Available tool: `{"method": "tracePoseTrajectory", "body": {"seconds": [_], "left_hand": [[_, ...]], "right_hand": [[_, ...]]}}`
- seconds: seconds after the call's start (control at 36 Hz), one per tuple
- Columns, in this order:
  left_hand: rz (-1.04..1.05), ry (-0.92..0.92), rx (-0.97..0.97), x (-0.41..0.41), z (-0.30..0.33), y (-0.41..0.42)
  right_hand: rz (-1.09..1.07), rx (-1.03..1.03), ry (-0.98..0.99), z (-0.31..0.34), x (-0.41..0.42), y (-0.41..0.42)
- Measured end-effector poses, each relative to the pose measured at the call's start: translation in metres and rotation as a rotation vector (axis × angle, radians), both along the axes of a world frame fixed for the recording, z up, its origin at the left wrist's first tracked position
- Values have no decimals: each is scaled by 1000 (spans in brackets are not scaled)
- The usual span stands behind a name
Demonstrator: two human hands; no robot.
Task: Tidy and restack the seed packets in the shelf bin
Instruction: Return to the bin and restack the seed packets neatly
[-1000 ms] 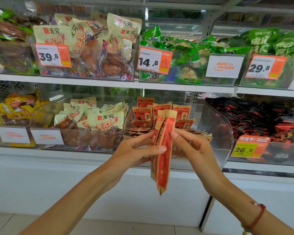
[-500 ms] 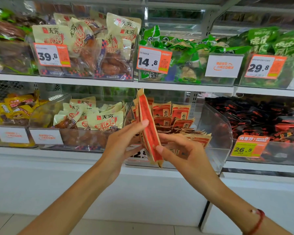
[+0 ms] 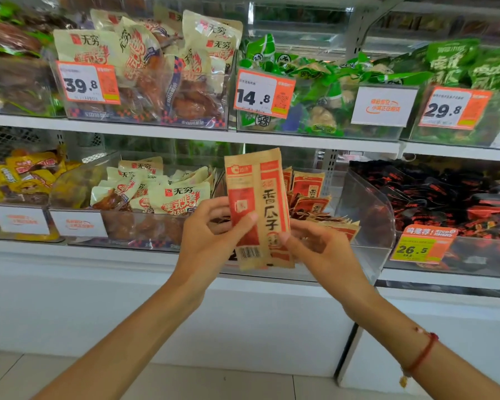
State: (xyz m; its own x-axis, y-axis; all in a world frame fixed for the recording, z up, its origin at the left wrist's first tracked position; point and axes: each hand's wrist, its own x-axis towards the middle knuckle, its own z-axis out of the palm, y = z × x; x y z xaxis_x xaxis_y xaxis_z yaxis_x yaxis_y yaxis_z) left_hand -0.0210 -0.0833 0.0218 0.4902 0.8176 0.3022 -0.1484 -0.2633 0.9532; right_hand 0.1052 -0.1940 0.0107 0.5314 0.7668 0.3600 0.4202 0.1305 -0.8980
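I hold a small stack of tan-and-red seed packets point(image 3: 260, 203) upright in front of the clear shelf bin point(image 3: 370, 209), printed faces toward me. My left hand point(image 3: 211, 241) grips the stack's left edge, thumb across the front. My right hand point(image 3: 315, 243) pinches its lower right edge with curled fingers. More seed packets point(image 3: 312, 194) stand at the back of the bin, and several lie flat and fanned out point(image 3: 332, 223) behind my right hand.
Left of the bin is a bin of cream snack bags point(image 3: 168, 194); right of it a bin of black-and-red packets point(image 3: 451, 197) with a 26.5 price tag point(image 3: 422, 246). The upper shelf point(image 3: 185, 134) carries more bins. Below is a white cabinet front.
The stack has risen from below the bin and turned from edge-on to face me. Both hands rose with it and shifted their hold to its two sides.
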Motion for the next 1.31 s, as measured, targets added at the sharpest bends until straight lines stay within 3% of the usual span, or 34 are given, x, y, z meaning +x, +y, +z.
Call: {"method": "tracePoseTrajectory", "body": {"seconds": [0.06,0.17,0.36,0.5,0.64,0.81,0.92,1.0,1.06,1.14,1.31], "left_hand": [[8,-19,44,-1,-1,1],[18,-25,129,-1,-3,-2],[15,-74,66,0,-6,1],[-67,-105,-133,-3,-9,9],[-134,-157,-211,-1,-9,3],[-309,-213,-300,1,1,-21],[-214,-188,-289,1,-1,-21],[-125,-244,-376,0,-5,-12],[-70,-249,-338,-2,-7,-5],[-51,-201,-179,-3,-4,3],[-206,-66,74,-4,-2,3]], "right_hand": [[39,-47,153,0,5,-1],[99,-88,278,0,7,-3],[91,-77,252,0,4,-2],[-16,82,37,1,-3,-2],[-193,316,-532,2,-7,-5],[-338,274,-929,-3,-4,-4],[-363,289,-1164,-6,-9,-2],[-310,171,-1242,-10,-13,2],[-268,60,-1188,-11,-17,3],[-238,33,-960,-9,-20,2],[-102,-5,-249,-5,-8,5]]}}
